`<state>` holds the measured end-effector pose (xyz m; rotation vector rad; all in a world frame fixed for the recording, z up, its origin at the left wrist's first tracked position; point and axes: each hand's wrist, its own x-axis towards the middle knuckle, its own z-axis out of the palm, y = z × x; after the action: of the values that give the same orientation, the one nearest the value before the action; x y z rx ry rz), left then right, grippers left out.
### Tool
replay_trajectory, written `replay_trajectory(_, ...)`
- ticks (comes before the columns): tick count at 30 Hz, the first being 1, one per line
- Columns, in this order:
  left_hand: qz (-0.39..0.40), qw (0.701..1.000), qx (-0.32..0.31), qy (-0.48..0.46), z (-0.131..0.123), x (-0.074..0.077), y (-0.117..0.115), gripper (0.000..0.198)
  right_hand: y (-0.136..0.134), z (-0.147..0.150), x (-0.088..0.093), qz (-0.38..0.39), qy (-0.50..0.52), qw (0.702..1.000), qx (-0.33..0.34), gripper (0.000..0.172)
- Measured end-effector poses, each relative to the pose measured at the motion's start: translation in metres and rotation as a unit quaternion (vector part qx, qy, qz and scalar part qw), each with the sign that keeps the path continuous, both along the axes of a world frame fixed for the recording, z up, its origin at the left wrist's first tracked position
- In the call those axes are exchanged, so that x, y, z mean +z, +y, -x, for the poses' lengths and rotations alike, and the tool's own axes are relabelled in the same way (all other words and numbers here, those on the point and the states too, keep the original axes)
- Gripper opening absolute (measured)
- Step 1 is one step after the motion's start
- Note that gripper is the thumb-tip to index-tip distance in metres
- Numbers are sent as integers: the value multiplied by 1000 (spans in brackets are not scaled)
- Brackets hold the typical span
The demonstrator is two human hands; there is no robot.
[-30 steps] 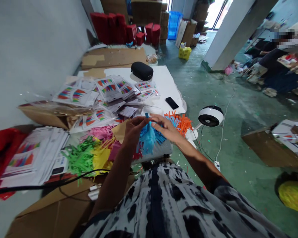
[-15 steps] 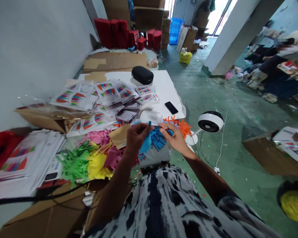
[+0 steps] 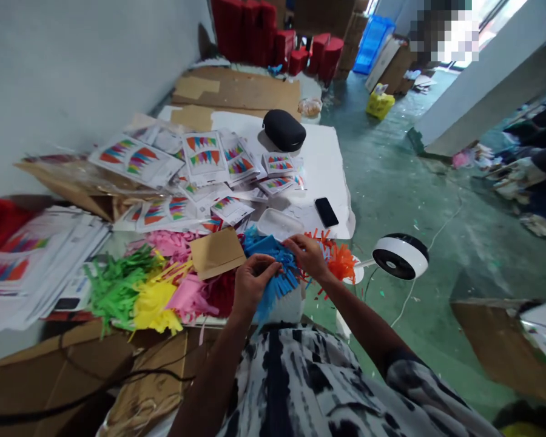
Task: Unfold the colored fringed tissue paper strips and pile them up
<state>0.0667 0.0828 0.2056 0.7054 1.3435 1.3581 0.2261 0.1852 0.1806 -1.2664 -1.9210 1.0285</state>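
Left hand (image 3: 253, 282) and right hand (image 3: 306, 256) both grasping blue fringed paper (image 3: 279, 280) between them, orange fringed paper (image 3: 341, 264) just right of the right hand, white plastic tray (image 3: 279, 223) just beyond the hands, brown kraft card (image 3: 217, 254) and green fringed paper (image 3: 116, 288) left of the left hand

- I see a black zip case (image 3: 284, 130) on a white sheet (image 3: 330, 164)
- A black smartphone (image 3: 326, 212) lies near that sheet's edge
- A round white fan (image 3: 400, 256) sits right of it
- Red boxes (image 3: 255, 30) stand far off, near a blue plastic crate (image 3: 374, 45)
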Motion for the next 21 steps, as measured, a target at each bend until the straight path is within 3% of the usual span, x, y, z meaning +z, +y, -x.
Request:
replay_trajectory(2,28,999,30,-27,1,-8,2,44,39,1,-28,9,-139,990,-19,29)
replay_trajectory(4,44,998,46,-28,1,-15,3,48,72,6,-52,7,-279,960,0,29)
replay_trajectory(8,68,995,62,24,-2,-25,1,42,106,26,-87,-11,-430,898,88,31)
replay_trajectory(12,90,992,82,27,-5,-33,2,37,113,41,-103,-9,-453,884,117,30)
replay_trajectory(16,71,992,102,37,-6,-34,7,32,113,38,-104,-21,-446,888,114,29)
replay_trajectory(21,49,992,108,47,-10,-28,15,33,112,19,-93,-33,-322,945,41,20)
